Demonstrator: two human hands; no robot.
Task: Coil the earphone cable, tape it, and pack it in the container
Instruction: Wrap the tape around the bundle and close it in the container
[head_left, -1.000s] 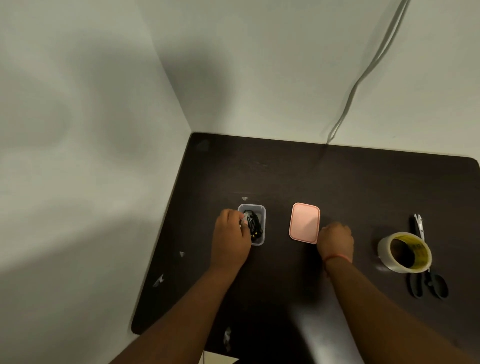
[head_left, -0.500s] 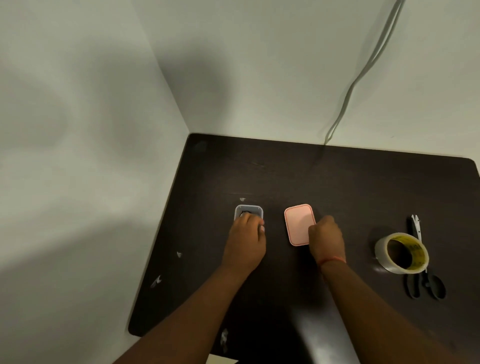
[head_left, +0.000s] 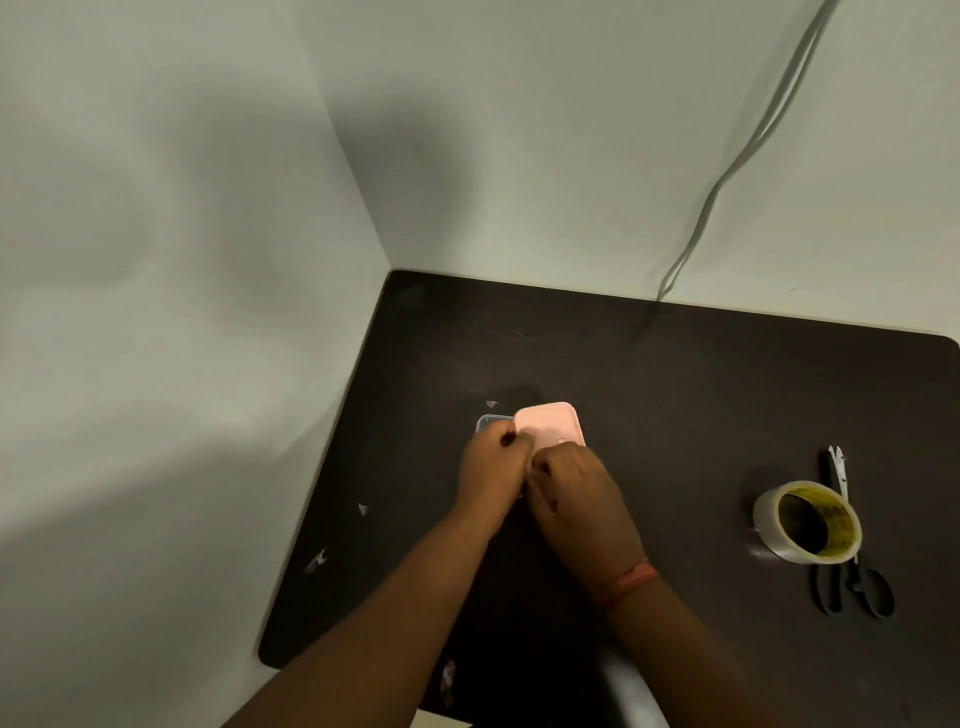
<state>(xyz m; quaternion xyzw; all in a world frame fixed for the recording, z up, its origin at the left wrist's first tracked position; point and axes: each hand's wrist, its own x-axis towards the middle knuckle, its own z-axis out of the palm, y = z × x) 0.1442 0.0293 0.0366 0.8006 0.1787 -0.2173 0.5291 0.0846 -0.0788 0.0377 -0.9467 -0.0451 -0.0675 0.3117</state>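
A small clear container (head_left: 488, 421) stands on the dark table (head_left: 675, 395); only its far left corner shows past my hands. My left hand (head_left: 493, 462) is closed around it from the near side. The pink lid (head_left: 550, 423) is tilted over the container's right part, and my right hand (head_left: 576, 488) grips the lid's near edge. The coiled earphone cable is hidden under the hands and the lid. Both hands touch each other over the container.
A roll of clear tape (head_left: 808, 521) stands at the right, with black scissors (head_left: 844, 551) lying just behind and beside it. Small scraps of tape (head_left: 316, 561) lie near the table's left edge. A grey cable (head_left: 737, 156) hangs down the back wall.
My right hand has picked the pink lid up from the table and carried it left onto the container. My left hand stayed on the container, which now hides the cable.
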